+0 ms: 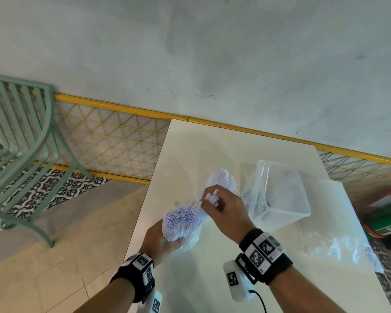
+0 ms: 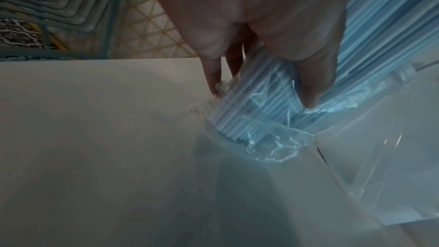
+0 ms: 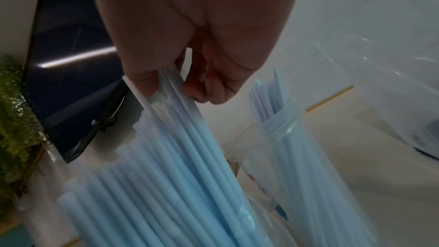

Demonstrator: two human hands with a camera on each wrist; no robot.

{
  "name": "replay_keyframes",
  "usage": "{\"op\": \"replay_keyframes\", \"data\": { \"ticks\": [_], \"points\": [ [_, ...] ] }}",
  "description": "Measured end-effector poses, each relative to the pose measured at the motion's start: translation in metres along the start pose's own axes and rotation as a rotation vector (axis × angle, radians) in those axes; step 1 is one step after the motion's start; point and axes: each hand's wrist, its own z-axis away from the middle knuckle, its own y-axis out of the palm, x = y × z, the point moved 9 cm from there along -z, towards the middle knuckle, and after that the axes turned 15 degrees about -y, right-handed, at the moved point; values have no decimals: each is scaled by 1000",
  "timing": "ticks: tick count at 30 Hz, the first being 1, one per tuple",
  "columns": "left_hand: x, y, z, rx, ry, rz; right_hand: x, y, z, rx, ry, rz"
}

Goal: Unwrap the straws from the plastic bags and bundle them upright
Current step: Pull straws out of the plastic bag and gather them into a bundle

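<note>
Near the left edge of the glossy white table (image 1: 224, 143), the left hand (image 1: 160, 241) wraps round a thick bundle of thin white straws (image 1: 182, 219), their round open ends facing up and their lower ends sitting in a crinkled clear plastic bag (image 2: 268, 146). The right hand (image 1: 226, 211) reaches in from above, fingers curled, pinching a few straws at their tips. Just right stands a clear plastic tub (image 1: 287, 199), apparently lined with thin film, with a limp empty bag (image 1: 343, 240) by the right edge.
</note>
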Motion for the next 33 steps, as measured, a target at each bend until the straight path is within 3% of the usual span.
{"op": "replay_keyframes", "data": {
  "ticks": [6,15,24,33],
  "points": [
    [-1,1,0,27,-27,36,-8,11,-1,49,16,6],
    [6,2,-4,25,-19,39,22,-12,-23,27,-109,142],
    [8,3,-6,28,-34,50,50,-67,-53,27,56,72],
    [8,2,-6,18,-29,68,58,-112,-90,-84,29,72]
  ]
}}
